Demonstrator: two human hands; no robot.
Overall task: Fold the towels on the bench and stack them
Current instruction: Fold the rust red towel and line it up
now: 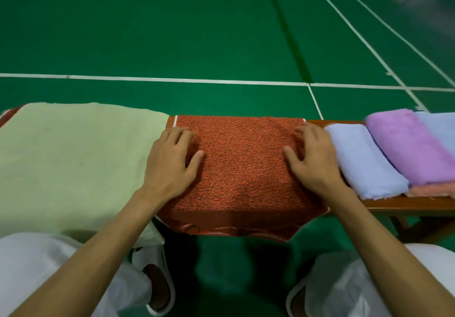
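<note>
I read the rust-orange towel (241, 169) as light, soft and limp: thick, nubbly terry that should grip under a palm instead of sliding, but will sag wherever it is unsupported. So I would take it by the two near corners, where its smooth hem band hangs over the front edge of the surface (406, 204), and carry them to the far edge. It lies flat in the middle of the surface, between a spread pale green towel (73, 156) to the left and the folded towels to the right: a light blue one (364, 161) just beside it, then a lilac one (413, 149) on top of a peach one (433, 189). My left hand (172, 161) and right hand (312, 159) rest palm-down on its two side edges, fingers (181, 135) straight and slightly spread, pressing it flat and gripping nothing.
</note>
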